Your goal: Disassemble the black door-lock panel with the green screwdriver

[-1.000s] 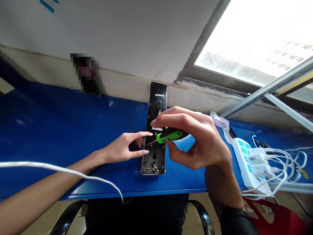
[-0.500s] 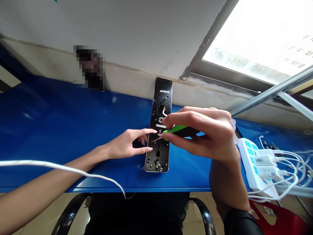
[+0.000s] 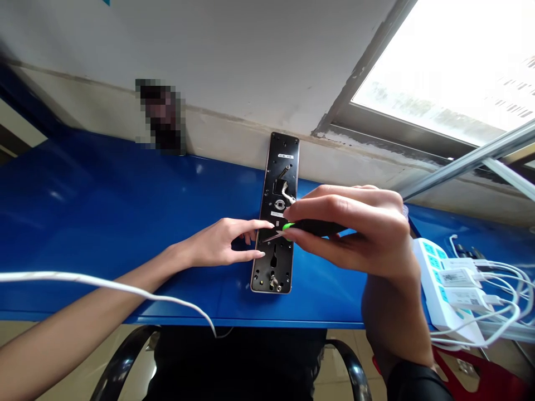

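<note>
A long black panel [image 3: 285, 146], looking like the back plate of a door lock, lies on the blue table [image 3: 104, 195] with its far end by the wall. Screw holes, a keyhole-shaped slot and a short white cable [image 3: 287, 192] show on it. My right hand [image 3: 359, 228] grips a screwdriver [image 3: 317, 226] with a black and green handle; its thin shaft slants down left onto the panel near the left edge. At that edge, my left hand [image 3: 225, 242] rests with thumb and forefinger stretched apart, fingertips over the plate, on either side of the screwdriver tip.
A white power strip [image 3: 432, 262] with several plugged adapters and white cables stands on the right. Another white cable [image 3: 125, 285] crosses above my left forearm. Behind the table are a wall and a window [image 3: 451, 72]. A red chair [image 3: 480, 379] is at lower right.
The screwdriver handle has turned in my right hand, with less green showing now. The whole view has shifted slightly; my left hand stays at the panel's edge.
</note>
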{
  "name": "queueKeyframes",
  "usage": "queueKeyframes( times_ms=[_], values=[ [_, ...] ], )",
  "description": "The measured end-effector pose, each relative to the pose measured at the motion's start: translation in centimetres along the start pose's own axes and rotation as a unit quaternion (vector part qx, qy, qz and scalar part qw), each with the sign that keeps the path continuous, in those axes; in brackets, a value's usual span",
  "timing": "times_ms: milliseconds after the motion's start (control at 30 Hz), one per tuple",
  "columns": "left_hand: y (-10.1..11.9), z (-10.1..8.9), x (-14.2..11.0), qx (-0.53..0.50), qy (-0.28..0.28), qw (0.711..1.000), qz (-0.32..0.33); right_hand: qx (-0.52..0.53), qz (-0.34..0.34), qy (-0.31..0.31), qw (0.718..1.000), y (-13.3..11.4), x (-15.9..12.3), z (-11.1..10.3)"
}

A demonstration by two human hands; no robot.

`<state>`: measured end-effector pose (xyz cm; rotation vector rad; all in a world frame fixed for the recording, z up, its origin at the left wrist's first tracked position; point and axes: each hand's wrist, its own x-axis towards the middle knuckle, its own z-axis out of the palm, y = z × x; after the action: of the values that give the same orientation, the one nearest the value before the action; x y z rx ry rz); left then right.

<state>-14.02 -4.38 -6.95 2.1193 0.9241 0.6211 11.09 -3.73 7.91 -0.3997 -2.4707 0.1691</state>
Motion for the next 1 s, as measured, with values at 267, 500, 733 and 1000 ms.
queueKeyframes(
  times_ms=[267,500,733,1000],
  values=[
    [-0.5,-0.9,0.4,-0.056,-0.052,0.997,0.033,-0.008,0.024,0.023,0.999,0.2,0.1,0.3],
    [-1.2,-0.9,-0.1,-0.086,-0.062,0.993,0.056,-0.011,0.039,0.033,0.999,0.5,0.0,0.6],
    [-0.5,-0.2,-0.4,-0.078,-0.035,0.996,0.034,0.026,0.016,0.025,0.999,0.3,0.1,0.5],
    [-0.7,-0.5,-0.3,-0.076,-0.036,0.996,0.041,0.021,0.028,-0.003,0.999,-0.2,-0.2,0.3]
  ],
)
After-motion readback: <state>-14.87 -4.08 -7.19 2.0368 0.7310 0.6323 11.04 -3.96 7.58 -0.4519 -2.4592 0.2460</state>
